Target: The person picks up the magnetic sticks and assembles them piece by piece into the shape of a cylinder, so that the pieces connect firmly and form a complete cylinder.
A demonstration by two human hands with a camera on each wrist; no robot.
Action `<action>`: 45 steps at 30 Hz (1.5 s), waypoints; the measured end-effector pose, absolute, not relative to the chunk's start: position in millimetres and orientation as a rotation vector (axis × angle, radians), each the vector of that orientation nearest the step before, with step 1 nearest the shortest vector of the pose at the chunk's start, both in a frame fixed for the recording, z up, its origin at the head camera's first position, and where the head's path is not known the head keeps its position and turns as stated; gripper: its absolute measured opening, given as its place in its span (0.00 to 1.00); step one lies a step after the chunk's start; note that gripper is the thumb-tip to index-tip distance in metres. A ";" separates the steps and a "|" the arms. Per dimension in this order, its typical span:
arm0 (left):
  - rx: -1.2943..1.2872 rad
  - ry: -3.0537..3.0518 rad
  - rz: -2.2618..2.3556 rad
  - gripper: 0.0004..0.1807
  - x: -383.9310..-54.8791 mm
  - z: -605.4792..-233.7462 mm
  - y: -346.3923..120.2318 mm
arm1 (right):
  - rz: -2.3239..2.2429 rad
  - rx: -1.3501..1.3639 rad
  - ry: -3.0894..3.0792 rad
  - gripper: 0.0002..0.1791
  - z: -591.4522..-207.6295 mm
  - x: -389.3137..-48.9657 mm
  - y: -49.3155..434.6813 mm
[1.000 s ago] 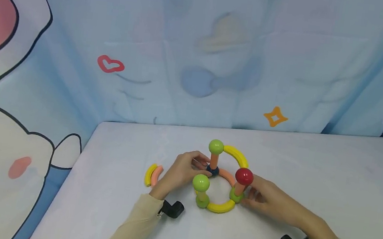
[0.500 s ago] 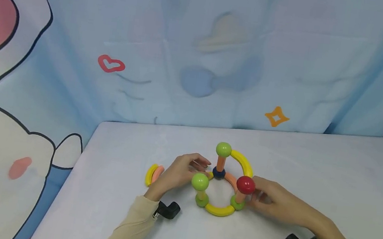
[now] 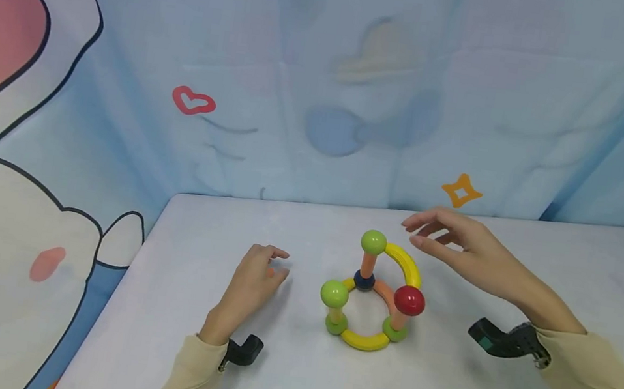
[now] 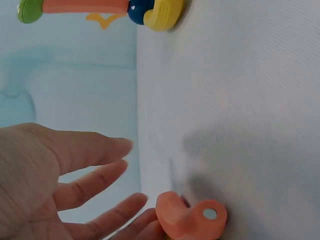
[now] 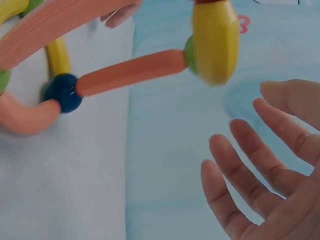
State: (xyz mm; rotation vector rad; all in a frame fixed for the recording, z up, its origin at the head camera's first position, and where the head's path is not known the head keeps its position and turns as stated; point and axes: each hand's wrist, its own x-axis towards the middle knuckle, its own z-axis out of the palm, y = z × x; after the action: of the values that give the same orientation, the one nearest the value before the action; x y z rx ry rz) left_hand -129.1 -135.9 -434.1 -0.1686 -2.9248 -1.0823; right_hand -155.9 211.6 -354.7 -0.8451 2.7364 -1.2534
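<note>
A magnetic stick-and-ball structure stands on the table, with a ring of curved yellow (image 3: 365, 341) and orange sticks at its base. Upright sticks carry two green balls (image 3: 373, 242) and a red ball (image 3: 409, 300); a dark blue ball (image 3: 364, 281) sits low at the back. One curved yellow stick (image 3: 405, 262) spans the back green ball and the red one. My right hand (image 3: 472, 255) hovers behind it to the right, fingers relaxed and holding nothing. To the left, my left hand (image 3: 249, 285) is over a loose curved orange stick (image 4: 175, 220), fingertips right at it, thumb apart.
The white table (image 3: 287, 382) ends at a blue cartoon curtain (image 3: 304, 75) behind. A large printed cartoon animal (image 3: 10, 286) fills the left side. My left hand hides most of the loose pieces in the head view.
Both hands have left the structure. The left moved left to the loose curved sticks; the right rose up and back from beside the red ball. The structure has shifted slightly right in view.
</note>
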 end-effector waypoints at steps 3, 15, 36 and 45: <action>-0.169 -2.956 -1.020 0.16 -124.2 -435.3 -137.1 | -1.236 -0.898 2.697 0.16 -345.7 -159.5 200.2; -0.212 -3.097 -0.943 0.19 -113.1 -431.2 -133.4 | -1.193 -0.954 2.591 0.18 -335.7 -164.0 178.4; -0.401 -2.981 -1.494 0.16 -127.9 -433.0 -131.0 | -1.187 -0.948 2.585 0.20 -338.5 -163.0 175.1; -0.325 -2.816 -1.724 0.19 -143.0 -407.5 -114.7 | -1.190 -0.942 2.606 0.20 -338.7 -160.4 173.2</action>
State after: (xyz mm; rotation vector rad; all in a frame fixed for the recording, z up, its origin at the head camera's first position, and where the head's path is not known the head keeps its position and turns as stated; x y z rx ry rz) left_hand -143.0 -114.7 -407.5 -0.3254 -2.8155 -1.7236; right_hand -160.4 173.2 -338.7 -0.9419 2.6058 -1.1903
